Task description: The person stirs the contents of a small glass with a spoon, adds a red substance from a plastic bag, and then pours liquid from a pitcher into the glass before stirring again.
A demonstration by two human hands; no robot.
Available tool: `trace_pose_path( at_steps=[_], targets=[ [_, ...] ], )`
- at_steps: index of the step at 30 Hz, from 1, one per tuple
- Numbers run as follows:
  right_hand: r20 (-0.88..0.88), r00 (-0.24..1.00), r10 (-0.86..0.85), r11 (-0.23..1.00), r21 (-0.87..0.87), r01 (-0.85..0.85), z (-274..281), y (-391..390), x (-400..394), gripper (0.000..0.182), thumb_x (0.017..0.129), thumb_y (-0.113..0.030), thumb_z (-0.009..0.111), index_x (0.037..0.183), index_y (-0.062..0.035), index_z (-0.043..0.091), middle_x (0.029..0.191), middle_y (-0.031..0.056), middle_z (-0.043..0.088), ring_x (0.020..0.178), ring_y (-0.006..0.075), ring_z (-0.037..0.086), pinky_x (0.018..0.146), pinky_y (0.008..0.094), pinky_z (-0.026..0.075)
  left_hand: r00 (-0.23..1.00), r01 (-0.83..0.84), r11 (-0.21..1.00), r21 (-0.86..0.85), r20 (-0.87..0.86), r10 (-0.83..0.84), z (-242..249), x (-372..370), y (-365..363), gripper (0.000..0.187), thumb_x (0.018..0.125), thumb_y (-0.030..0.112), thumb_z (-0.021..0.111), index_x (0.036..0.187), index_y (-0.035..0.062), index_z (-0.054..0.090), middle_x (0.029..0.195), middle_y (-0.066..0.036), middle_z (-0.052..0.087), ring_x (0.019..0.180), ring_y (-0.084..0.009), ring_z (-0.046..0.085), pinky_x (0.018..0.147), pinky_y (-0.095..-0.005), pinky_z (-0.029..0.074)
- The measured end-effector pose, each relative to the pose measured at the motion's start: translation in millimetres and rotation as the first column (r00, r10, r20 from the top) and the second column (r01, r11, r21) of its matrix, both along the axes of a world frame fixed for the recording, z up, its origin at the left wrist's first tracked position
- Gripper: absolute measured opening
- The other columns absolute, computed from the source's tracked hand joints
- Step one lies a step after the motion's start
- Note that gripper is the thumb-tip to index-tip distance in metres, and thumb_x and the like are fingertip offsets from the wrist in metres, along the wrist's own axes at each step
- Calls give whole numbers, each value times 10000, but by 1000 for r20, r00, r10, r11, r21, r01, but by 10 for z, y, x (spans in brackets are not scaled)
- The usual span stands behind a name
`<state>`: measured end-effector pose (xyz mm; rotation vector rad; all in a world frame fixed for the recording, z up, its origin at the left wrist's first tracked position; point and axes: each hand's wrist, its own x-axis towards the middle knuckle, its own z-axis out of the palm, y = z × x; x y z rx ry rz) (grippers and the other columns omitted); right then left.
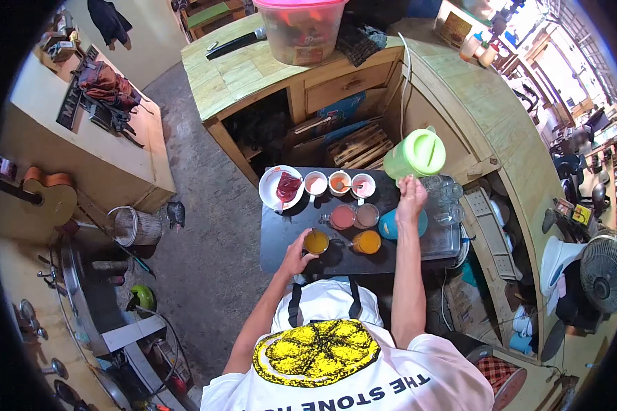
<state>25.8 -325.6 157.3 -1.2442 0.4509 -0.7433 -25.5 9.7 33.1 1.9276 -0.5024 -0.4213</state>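
My left hand [297, 255] is wrapped round a glass mug of yellow-orange drink [316, 242] on the dark table [274, 236]. A second mug of orange drink [366, 242] stands to its right. My right hand [412, 195] is closed at the near side of a green-lidded pitcher [418, 154], apparently at its handle, above a blue container [404, 224]. Between my hands and the back row are a pink drink [343, 217] and a brownish one [367, 216]. Several white cups [316, 183] stand behind them, one with a spoon, beside a white bowl [271, 188] holding a dark red packet [288, 187].
Upturned clear glasses [448, 192] stand on a tray [440, 248] at the table's right. A wooden counter [233, 68] curves behind and to the right, bearing a pink-lidded tub [301, 31]. A fan [605, 270] is at far right.
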Motion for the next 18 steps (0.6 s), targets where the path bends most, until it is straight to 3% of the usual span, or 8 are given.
trace_pose_path(
  at_steps=[7,10,13,17,18],
  targets=[
    [21,959,281,946,-176,-273,709,-158,-699,364,1081,-259,417,769,-74,444,633,-40,349,596,82,346,709,287,406,1000,9,999,-36,-3,-9,3,37,6,847,770,216,816,1468,53,367,1438,-205,499,1345,-382,470,1118,-441,390],
    [-30,949,313,934,-173,-313,1051,-112,-1021,391,1084,-294,392,759,-80,427,603,-47,329,552,75,308,798,315,447,1000,15,1000,-12,23,-15,12,22,10,855,764,224,819,1470,54,368,1442,-203,496,1345,-382,470,1118,-443,389],
    [-60,911,409,888,-202,-412,1169,-125,-1382,392,1080,-301,396,760,-77,431,601,-49,333,550,74,311,804,317,444,999,11,1000,8,33,-11,-17,17,17,864,758,230,824,1471,57,368,1447,-201,491,1349,-383,464,1120,-443,386],
    [-117,875,470,864,-141,-483,1289,-74,-1798,410,1050,-325,438,718,-86,434,597,-38,362,534,70,315,657,288,408,998,17,1000,-6,60,-16,-84,29,32,875,749,227,830,1473,64,367,1455,-197,483,1354,-383,457,1125,-448,381],
    [-130,879,460,875,-106,-473,1314,-15,-1882,427,1029,-342,466,692,-80,445,611,-21,414,527,64,315,566,259,336,998,19,1000,-12,66,-19,-86,33,26,878,746,224,832,1474,66,366,1458,-196,481,1355,-382,456,1126,-449,380]
  ],
)
